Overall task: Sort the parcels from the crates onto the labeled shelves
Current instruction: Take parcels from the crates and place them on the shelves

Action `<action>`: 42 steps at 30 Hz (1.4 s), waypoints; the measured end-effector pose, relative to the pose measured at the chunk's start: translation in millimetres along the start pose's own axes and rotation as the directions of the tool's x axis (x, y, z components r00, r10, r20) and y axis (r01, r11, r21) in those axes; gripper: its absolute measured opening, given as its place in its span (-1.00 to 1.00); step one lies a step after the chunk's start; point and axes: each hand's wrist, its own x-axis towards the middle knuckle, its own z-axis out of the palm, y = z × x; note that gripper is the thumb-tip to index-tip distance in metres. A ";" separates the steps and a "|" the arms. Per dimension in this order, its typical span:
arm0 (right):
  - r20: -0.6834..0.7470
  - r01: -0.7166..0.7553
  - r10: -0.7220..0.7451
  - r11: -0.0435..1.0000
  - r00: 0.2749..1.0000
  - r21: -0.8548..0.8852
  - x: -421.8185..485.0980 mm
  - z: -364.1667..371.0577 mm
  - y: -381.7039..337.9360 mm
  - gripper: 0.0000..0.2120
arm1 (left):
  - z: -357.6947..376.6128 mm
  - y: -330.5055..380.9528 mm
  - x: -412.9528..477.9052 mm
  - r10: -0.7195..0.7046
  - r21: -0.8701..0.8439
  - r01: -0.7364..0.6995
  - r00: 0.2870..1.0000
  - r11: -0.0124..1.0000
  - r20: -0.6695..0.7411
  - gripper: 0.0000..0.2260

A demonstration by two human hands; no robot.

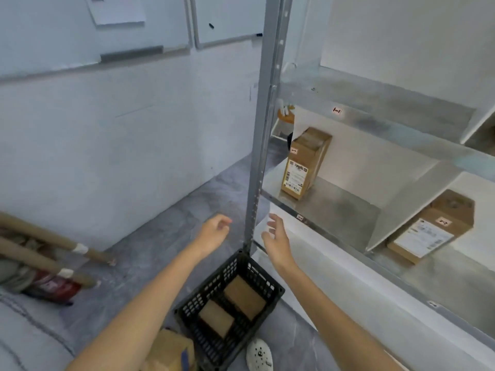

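A black plastic crate (263, 277) stands on the floor by the shelf post, with two brown cardboard parcels, one (245, 297) and another (215, 318), lying inside. Both arms reach forward above it. My left hand (214, 230) hovers left of the post, fingers loosely curled, holding nothing. My right hand (277, 236) hovers right of the post near the shelf edge, fingers spread and empty. On the metal shelf an upright labelled parcel (304, 163) stands in the left bay, and another labelled parcel (431, 227) leans in the bay to the right.
A grey perforated shelf post (263, 129) rises between my hands. Small labels (336, 110) mark the shelf edges. Cardboard tubes (48, 239) and a red item (53, 287) lie on the floor at left. A brown box (171, 349) and a white shoe (259, 354) sit beside the crate.
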 end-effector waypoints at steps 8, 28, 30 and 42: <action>0.351 -0.022 0.086 0.983 0.933 -0.181 9.0 31.6 54.8 -0.75 | 12.4 -83.4 -44.9 -0.339 -0.115 0.326 0.933 0.938 -0.120 -0.85; 0.520 -0.061 0.504 0.756 0.689 -0.652 128.2 153.2 415.9 -0.71 | 232.2 -421.2 17.8 -0.886 -0.477 0.781 0.464 0.402 0.013 -0.69; 0.499 -0.076 0.505 0.752 0.704 -0.654 153.3 178.0 471.0 -0.70 | 258.5 -472.1 39.7 -0.884 -0.525 0.770 0.462 0.362 0.068 -0.63; 0.541 -0.131 0.601 0.732 0.589 -0.669 243.3 273.8 697.3 -0.46 | 376.7 -669.4 110.9 -0.802 -0.796 0.604 0.495 0.040 0.336 -0.34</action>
